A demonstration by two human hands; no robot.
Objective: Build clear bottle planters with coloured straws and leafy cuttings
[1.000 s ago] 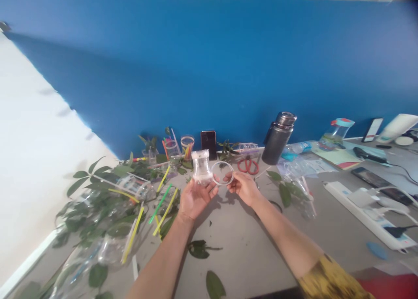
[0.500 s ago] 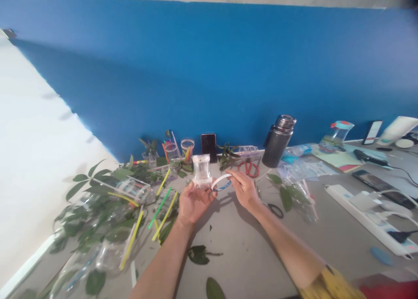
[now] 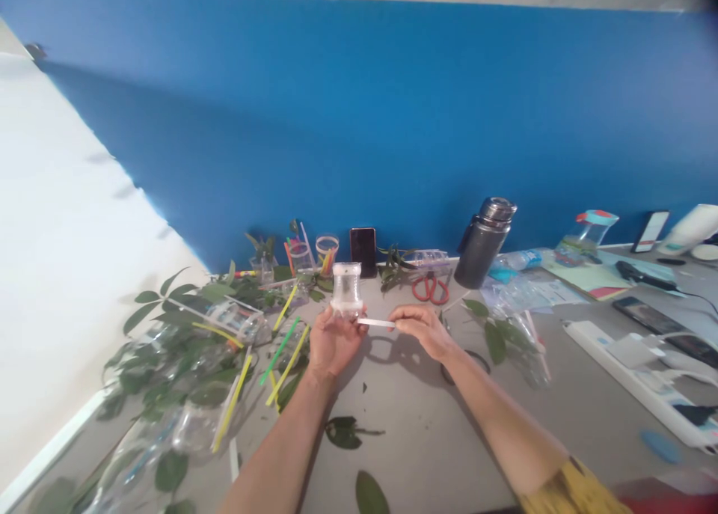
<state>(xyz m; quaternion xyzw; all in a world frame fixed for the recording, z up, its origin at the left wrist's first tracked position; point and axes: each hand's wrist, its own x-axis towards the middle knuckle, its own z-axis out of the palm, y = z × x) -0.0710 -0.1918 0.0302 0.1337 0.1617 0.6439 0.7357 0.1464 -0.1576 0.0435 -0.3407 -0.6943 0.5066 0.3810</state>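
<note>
The right hand [image 3: 423,331] is closed at the fingertips on a white ring [image 3: 377,322], just below the frame's centre. By the palm-up left hand [image 3: 335,346], a clear plastic piece [image 3: 346,289] is held upright, slightly left of centre. The ring, shown round a second ago, has been turned edge-on; the two pieces appear unjoined. Whether the ring is touched by the left fingers cannot be told.

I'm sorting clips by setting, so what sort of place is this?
Most likely an indoor worktable, perhaps for crafts, though I can't tell whether it's a home or a workshop. The table stands against a blue wall and bears scattered leaves and red-handled scissors.
</note>
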